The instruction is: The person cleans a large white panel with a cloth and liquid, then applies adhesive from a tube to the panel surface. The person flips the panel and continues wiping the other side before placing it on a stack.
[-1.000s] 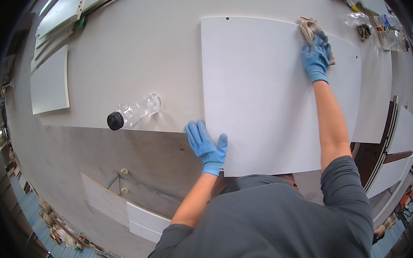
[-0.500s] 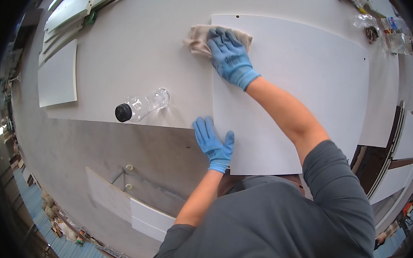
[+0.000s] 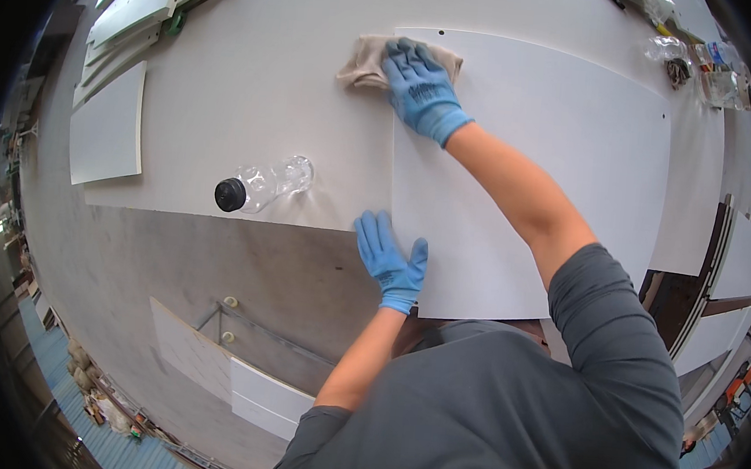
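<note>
A large white panel lies flat on the grey worktable. My right hand, in a blue glove, presses a beige cloth onto the panel's far left corner, with the cloth hanging over the edge onto the table. My left hand, also gloved in blue, lies flat with fingers spread at the panel's near left corner, at the table's front edge.
A clear plastic bottle with a black cap lies on its side left of the panel. White boards are stacked at the far left. Clutter in clear bags sits at the far right. More white panels lean below the table.
My right hand swept the cloth from the panel's far right corner across to its far left corner. My left hand stayed planted at the near left corner.
</note>
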Available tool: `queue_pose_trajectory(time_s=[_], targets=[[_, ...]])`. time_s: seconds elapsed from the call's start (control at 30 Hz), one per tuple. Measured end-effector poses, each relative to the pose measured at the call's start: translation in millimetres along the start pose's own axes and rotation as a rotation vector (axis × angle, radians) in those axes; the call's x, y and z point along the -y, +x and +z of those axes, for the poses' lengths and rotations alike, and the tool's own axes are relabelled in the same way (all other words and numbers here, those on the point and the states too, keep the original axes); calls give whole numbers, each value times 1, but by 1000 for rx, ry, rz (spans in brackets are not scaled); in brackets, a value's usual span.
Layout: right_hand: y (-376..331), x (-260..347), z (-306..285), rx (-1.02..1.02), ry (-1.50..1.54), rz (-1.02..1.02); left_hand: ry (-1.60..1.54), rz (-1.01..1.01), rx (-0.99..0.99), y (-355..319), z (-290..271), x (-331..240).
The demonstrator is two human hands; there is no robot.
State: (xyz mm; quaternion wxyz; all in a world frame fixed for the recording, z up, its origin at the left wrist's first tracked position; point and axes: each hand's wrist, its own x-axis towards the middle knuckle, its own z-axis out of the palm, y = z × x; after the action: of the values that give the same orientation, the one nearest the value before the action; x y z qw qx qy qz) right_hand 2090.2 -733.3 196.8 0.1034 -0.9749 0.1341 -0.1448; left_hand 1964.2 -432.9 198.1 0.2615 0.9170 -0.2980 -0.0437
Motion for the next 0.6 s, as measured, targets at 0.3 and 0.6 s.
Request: queue_pose_trajectory(time_s=[0.3, 0.6], targets=[[17, -17, 13, 160, -15, 17, -3, 42, -47, -1, 3, -2], [-89, -197, -46, -229, 16, 302, 35, 13, 35, -2, 2, -6]])
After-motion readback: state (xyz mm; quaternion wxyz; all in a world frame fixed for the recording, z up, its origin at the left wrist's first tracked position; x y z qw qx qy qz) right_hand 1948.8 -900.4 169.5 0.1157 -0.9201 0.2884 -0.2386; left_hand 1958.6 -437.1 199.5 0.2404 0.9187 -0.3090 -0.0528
